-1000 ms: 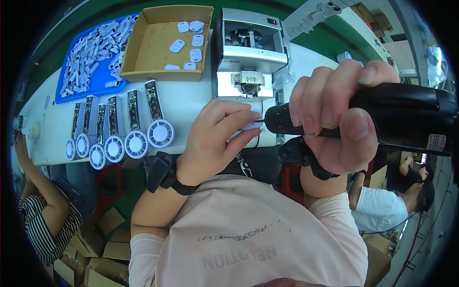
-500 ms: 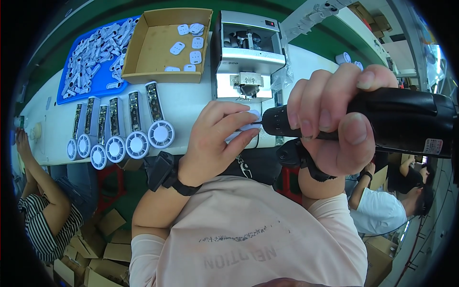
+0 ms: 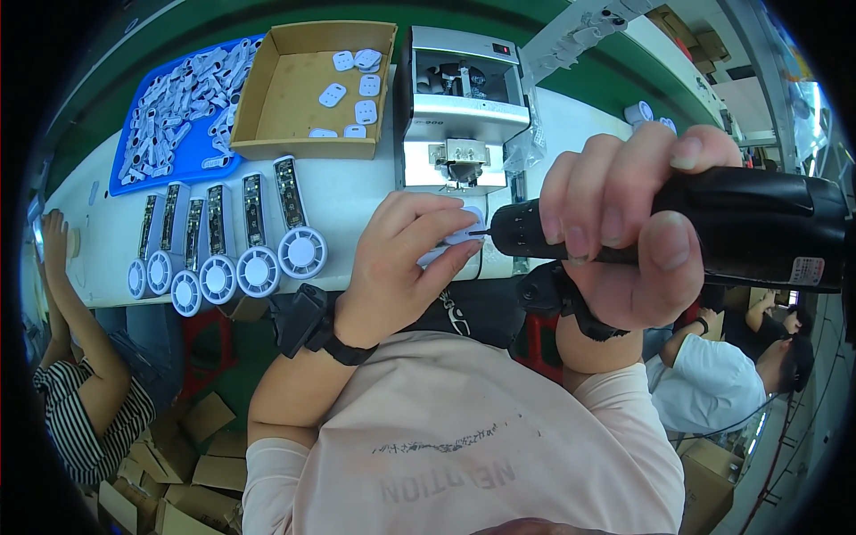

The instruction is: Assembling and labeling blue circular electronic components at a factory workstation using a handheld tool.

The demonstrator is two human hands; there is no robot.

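My left hand (image 3: 412,259) pinches a small white plastic part (image 3: 470,220) between thumb and fingers, just above the table's near edge. Most of that part is hidden by the fingers. Wrapped round a black electric screwdriver (image 3: 753,223), my right hand (image 3: 624,218) holds the tool level, pointing left. Its thin bit reaches the white part, though I cannot tell whether a screw sits under the tip. To the left lie several white handheld devices (image 3: 259,271) in a row, each with a round slotted head and a bare green circuit board along its handle.
A blue tray (image 3: 114,178) heaped with white casings stands far left. Beside it a cardboard box (image 3: 285,111) holds several white plates. A silver and black machine (image 3: 468,116) stands straight ahead on the white table (image 3: 357,192). Co-workers sit left and right; cardboard boxes (image 3: 209,417) lie on the floor.
My hands, the white part and the screwdriver keep nearly the same pose; the whole view has shifted slightly. At the far left, the co-worker's hands have moved up and to the right.
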